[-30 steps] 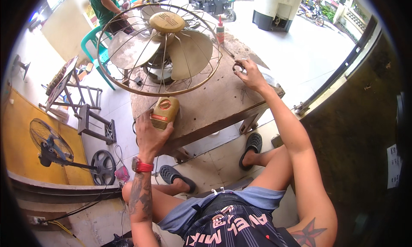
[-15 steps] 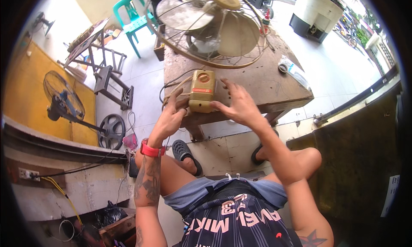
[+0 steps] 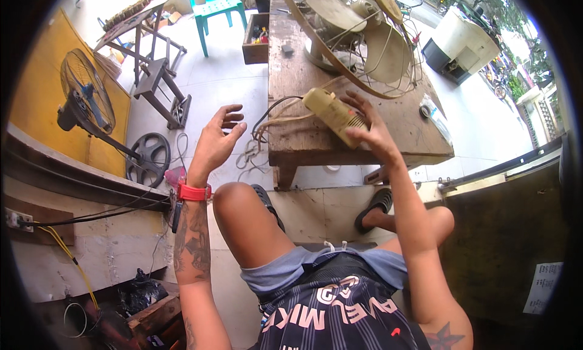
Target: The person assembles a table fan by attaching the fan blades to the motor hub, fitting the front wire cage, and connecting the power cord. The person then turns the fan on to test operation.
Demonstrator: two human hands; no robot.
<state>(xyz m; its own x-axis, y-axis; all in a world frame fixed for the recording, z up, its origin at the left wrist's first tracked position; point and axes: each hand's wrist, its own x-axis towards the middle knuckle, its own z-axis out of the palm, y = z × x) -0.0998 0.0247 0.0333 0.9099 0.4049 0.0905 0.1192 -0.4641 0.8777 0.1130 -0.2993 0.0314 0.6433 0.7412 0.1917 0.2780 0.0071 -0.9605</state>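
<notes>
My right hand grips the lower right end of a beige fan control box, thumb on one side and fingers on the other. The box is tilted and turned above the wooden table; whether it still touches the tabletop I cannot tell. Cables run from its upper left end over the table's left edge. My left hand is in the air left of the table, fingers apart, holding nothing. Behind the box stands a large fan with beige blades and a wire cage.
A roll of tape and a clear plastic bag lie on the table's right side. An open drawer juts out at the far left. A standing fan with a round base and a wooden stool are to the left.
My left hand has moved left, away from the box. My right hand has closed on the box and tilted it, turning its top toward the left. The view has shifted.
</notes>
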